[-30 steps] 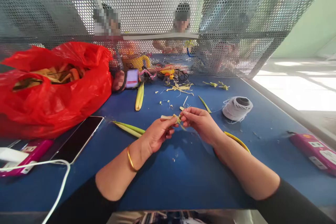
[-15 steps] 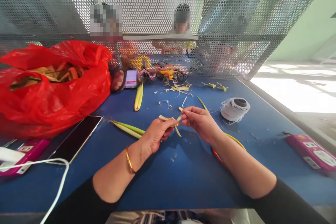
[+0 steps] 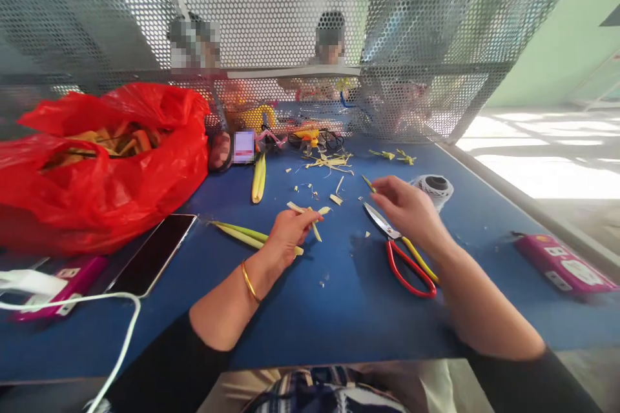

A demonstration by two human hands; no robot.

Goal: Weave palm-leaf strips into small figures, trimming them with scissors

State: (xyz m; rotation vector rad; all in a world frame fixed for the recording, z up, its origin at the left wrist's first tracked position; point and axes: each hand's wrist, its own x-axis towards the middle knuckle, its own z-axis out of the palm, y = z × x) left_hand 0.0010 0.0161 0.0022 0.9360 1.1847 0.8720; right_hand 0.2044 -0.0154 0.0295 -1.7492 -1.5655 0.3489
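Left hand (image 3: 290,230), centre frame, pinches pale strips (image 3: 315,231); right hand (image 3: 411,206), right of centre, nears scissors (image 3: 411,269), its grip unclear.

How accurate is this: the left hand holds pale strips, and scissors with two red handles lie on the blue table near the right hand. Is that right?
Not quite: the head view shows the scissors with one red handle and one yellow, not two red. The rest stands: the left hand holds pale strips, and the scissors lie on the blue table near the right hand.
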